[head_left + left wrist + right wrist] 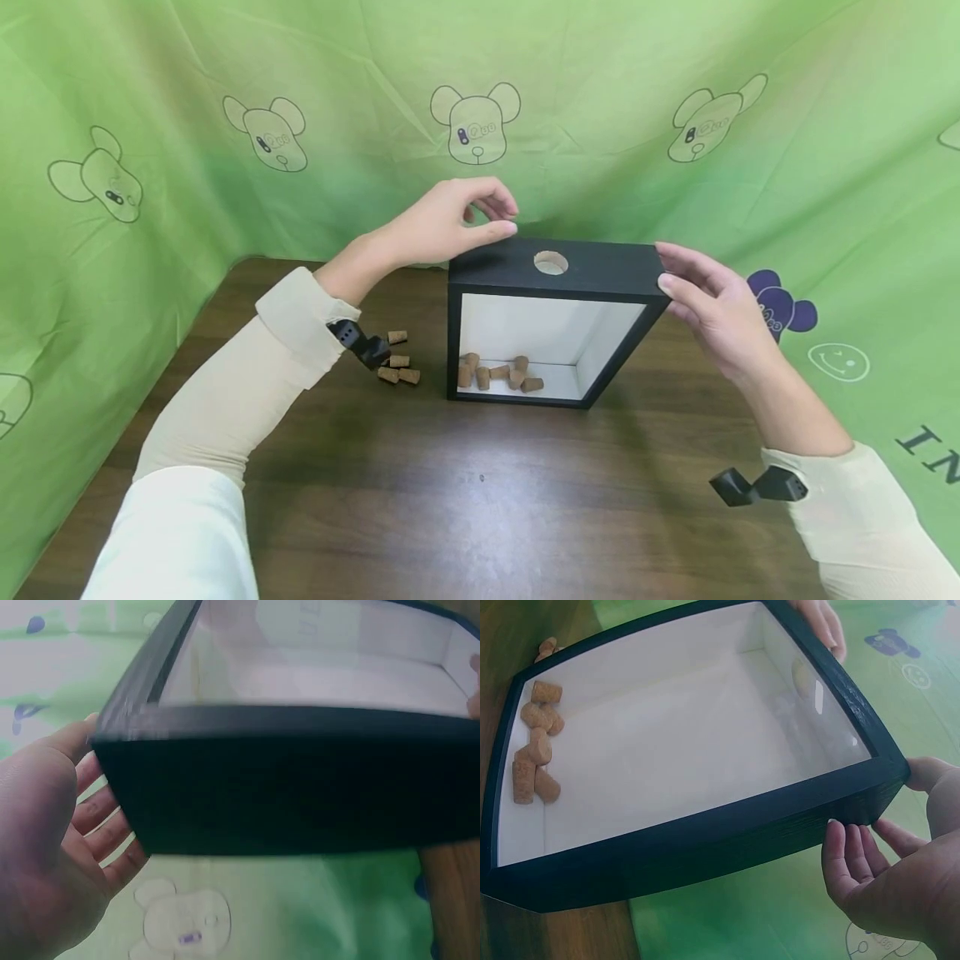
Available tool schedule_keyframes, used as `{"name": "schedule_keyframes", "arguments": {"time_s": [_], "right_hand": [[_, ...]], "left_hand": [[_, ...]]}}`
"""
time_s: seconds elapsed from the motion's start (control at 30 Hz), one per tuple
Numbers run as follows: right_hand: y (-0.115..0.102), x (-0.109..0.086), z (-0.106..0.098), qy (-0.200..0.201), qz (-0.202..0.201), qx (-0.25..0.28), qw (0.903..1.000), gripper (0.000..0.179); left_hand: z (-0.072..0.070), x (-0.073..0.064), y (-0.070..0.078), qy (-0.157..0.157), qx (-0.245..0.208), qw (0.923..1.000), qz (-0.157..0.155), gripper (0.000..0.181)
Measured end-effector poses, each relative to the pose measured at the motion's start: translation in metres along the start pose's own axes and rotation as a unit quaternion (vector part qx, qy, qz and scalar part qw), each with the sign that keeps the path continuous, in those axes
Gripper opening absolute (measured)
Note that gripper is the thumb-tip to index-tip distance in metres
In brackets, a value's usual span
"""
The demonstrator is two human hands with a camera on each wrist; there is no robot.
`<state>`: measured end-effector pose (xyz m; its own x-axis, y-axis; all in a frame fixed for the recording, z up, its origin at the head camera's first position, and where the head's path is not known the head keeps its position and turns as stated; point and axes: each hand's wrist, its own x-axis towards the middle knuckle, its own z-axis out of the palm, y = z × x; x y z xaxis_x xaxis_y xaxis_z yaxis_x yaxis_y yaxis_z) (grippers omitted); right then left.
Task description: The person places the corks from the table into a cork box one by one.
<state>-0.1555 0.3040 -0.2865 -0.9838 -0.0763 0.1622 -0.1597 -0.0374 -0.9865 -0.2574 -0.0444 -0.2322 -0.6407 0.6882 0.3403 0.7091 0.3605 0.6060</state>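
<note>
A black box frame point(553, 290) with a clear front and white inside stands upright on the table, a round hole point(551, 263) in its top. Several corks point(501, 373) lie inside at the bottom, mostly toward the left; the right wrist view shows these corks point(538, 742) too. My right hand point(716, 312) grips the top right corner, thumb at the front edge. Over the top left part is my left hand point(461, 221), fingers loosely bent, thumb right at the top surface, left of the hole. No object shows between its fingers. In its wrist view, the left hand point(67, 825) is beside the box's corner.
Several loose corks point(399, 362) lie on the brown wooden table point(420, 492) left of the box, close under the left wrist camera point(360, 342). A green cloth point(585, 108) with bear drawings hangs behind and along the sides.
</note>
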Motion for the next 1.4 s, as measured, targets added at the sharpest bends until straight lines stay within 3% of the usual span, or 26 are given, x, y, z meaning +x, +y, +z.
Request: {"name": "schedule_keyframes", "arguments": {"time_s": [0.33,0.57,0.8,1.13,1.4], "right_hand": [[0.000,-0.002,0.001,0.002,-0.003,0.006,1.0000,0.041],[0.000,-0.002,0.000,-0.002,-0.001,0.008,1.0000,0.041],[0.000,-0.003,-0.002,-0.001,0.000,0.006,1.0000,0.042],[0.000,-0.003,-0.001,-0.002,-0.007,0.006,1.0000,0.041],[-0.001,-0.003,-0.001,-0.002,-0.004,0.004,1.0000,0.042]], "left_hand": [[-0.027,-0.048,-0.039,0.039,0.005,0.9962,-0.077,0.027],[-0.029,-0.087,-0.066,0.057,-0.009,0.9904,-0.126,0.027],[-0.018,-0.117,-0.095,0.049,-0.014,0.9879,-0.147,0.029],[0.011,-0.158,-0.138,0.018,-0.037,0.9837,-0.175,0.028],[0.032,-0.182,-0.165,0.003,-0.050,0.9805,-0.190,0.030]]}}
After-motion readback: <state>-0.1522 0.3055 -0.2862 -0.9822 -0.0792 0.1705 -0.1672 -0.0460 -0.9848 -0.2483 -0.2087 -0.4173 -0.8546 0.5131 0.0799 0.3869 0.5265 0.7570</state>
